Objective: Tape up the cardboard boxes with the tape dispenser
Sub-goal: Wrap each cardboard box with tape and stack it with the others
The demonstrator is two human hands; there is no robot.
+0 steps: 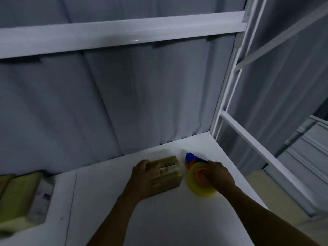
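A small brown cardboard box [166, 173] lies on the white table [159, 219] near the back right corner. My left hand [142, 178] grips its left side, fingers curled over the far edge. Just right of the box sits the tape dispenser [198, 176], with a blue head, an orange hub and a yellow tape roll. My right hand [220, 176] holds the dispenser from the right, fingers wrapped over it. The dispenser's handle is hidden under that hand. The picture is dim and slightly blurred.
More cardboard boxes [19, 194] lie stacked at the table's left edge. A grey curtain [124, 95] hangs behind the table, crossed by a white metal beam [124, 32]. A white frame post [225, 96] stands at the right corner, and the table edge drops off beyond it.
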